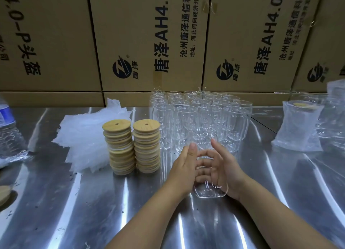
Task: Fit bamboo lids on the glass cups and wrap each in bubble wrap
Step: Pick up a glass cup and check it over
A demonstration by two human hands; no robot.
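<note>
A clear glass cup (211,192) is held between both hands above the steel table (93,202), its base tipped toward me. My right hand (225,170) grips it, its fingers showing through the glass. My left hand (183,166) lies against the cup's left side with its fingers straight. Two stacks of round bamboo lids (119,148) (147,146) stand just left of my hands. A pile of bubble wrap bags (87,136) lies behind and left of the lids. Several empty glass cups (201,114) stand grouped beyond my hands.
Wrapped, lidded cups (298,125) stand at the right. A plastic water bottle (7,129) and a single bamboo lid (3,192) are at the left edge. Printed cardboard boxes (149,43) wall off the back of the table.
</note>
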